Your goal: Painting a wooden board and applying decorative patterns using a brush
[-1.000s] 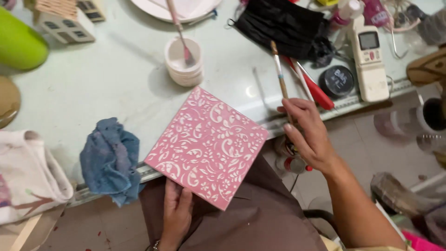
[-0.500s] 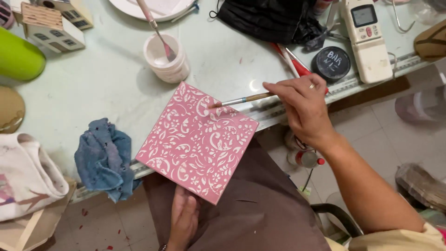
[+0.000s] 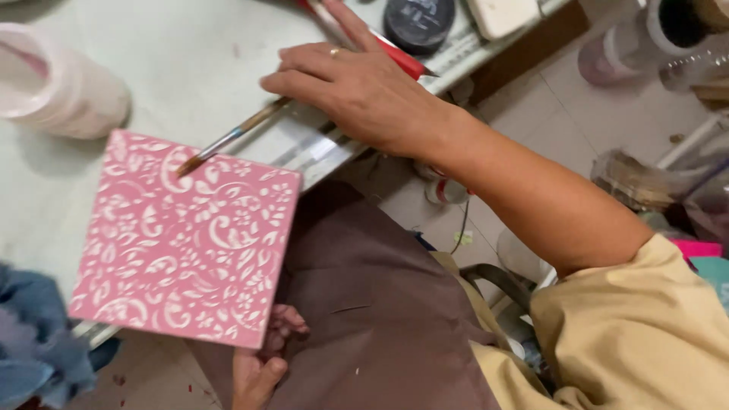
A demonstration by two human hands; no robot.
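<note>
A square pink tile (image 3: 186, 239) with a white floral pattern leans from my lap onto the table edge. My left hand (image 3: 262, 357) holds it from underneath at its lower corner; only some fingers show. My right hand (image 3: 357, 87) grips a thin paintbrush (image 3: 231, 137), whose tip rests on the tile's upper edge. A pink-stained white cup (image 3: 57, 87) stands at the upper left on the pale table (image 3: 190, 53).
A blue cloth (image 3: 30, 342) lies at the lower left beside the tile. A red-handled tool (image 3: 395, 57), a round black lid (image 3: 418, 23) and a white device (image 3: 505, 11) sit along the table's far edge. Jars and clutter stand on the floor at right.
The camera has come much closer. My right hand has swung the brush leftward from upright until its tip reaches the tile's top edge. My left hand stays under the tile.
</note>
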